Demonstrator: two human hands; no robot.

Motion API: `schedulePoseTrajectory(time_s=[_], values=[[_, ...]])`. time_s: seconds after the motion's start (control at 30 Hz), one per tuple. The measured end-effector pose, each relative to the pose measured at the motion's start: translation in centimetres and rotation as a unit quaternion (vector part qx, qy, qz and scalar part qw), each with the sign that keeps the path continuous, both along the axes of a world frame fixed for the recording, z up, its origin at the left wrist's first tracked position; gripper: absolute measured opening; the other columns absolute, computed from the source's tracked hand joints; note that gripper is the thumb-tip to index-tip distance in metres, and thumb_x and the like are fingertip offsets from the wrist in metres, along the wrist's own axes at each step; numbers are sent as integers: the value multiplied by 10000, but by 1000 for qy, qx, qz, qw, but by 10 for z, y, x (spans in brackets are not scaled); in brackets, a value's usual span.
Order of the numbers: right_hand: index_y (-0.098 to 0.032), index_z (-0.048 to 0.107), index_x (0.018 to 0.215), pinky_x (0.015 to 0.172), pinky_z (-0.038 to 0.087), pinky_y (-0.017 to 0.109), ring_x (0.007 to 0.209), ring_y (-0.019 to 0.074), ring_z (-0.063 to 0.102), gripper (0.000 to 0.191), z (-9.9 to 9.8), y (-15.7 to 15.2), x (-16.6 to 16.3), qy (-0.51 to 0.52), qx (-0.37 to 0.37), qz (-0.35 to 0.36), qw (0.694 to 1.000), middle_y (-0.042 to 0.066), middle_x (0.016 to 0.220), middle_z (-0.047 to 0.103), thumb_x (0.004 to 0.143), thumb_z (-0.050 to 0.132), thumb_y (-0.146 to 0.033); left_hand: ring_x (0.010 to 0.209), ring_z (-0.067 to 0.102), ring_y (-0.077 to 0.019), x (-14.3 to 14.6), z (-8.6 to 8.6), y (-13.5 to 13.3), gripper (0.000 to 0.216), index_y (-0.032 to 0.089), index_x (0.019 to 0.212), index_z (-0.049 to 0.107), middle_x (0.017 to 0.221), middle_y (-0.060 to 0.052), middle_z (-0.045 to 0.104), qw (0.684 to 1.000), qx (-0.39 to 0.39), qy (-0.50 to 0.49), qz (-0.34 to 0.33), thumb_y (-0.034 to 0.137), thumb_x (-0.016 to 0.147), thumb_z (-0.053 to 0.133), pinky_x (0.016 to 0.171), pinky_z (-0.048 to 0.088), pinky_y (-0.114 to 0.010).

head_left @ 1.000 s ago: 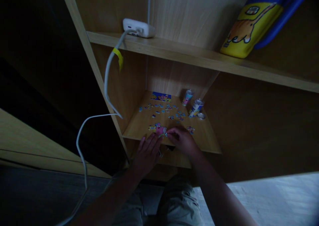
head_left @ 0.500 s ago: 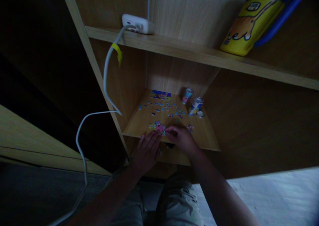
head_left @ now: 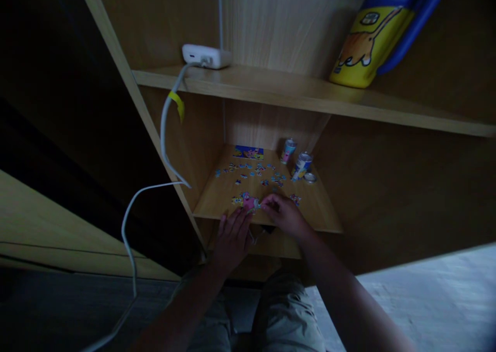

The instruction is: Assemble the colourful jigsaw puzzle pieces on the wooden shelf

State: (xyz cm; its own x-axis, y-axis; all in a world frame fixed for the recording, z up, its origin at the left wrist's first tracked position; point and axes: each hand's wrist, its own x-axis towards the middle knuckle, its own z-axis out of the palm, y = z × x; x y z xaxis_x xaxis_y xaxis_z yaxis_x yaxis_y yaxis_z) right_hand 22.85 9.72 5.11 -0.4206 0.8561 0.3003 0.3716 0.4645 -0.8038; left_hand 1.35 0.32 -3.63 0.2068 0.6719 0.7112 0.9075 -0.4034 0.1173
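A partly joined jigsaw puzzle (head_left: 249, 202) with a pink cartoon figure lies near the front edge of the lower shelf. My left hand (head_left: 233, 230) rests flat at its near side, fingers stretched out, the tips touching the puzzle's lower edge. At the right end of the puzzle, my right hand (head_left: 282, 212) pinches a small puzzle piece (head_left: 260, 205), mostly covered by the fingers. Loose puzzle pieces (head_left: 260, 168) are scattered farther back. Just right of my right hand lies a small joined cluster of pieces (head_left: 295, 199).
A picture card (head_left: 248, 152) lies at the back of the lower shelf (head_left: 217, 202). Two printed cans (head_left: 288, 150) and a round lid (head_left: 309, 177) stand at the right. Above, the upper shelf (head_left: 271, 86) bears a white charger (head_left: 206, 56) with a hanging cable (head_left: 163, 119) and a yellow-blue bottle (head_left: 362, 47).
The view has tilted up, so the upper shelf appears lower. My right hand's fingertips have shifted slightly at the puzzle's right end. My left hand stays at the puzzle's near edge.
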Motion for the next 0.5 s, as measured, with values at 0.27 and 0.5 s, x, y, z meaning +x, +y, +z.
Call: schedulePoseTrajectory(time_s=[0.27,0.5], values=[[-268,786,1114,911,566,381,965,236,721,253,7,-1,0,37,43,-42,998,63,1064,800,1064,610,-442,1523,580,-285,3,6,0,652,180,1662,499,1560,-159,681,1000,18,-2,18,198,1016,590,1399,205,-537],[-227,708,935,777,549,337,807,206,677,387,-3,8,10,137,-38,-98,985,31,862,750,899,761,-609,1547,546,-297,-3,20,-7,674,170,1693,450,1635,-153,616,999,-26,21,-1,199,1030,566,1396,197,-542]])
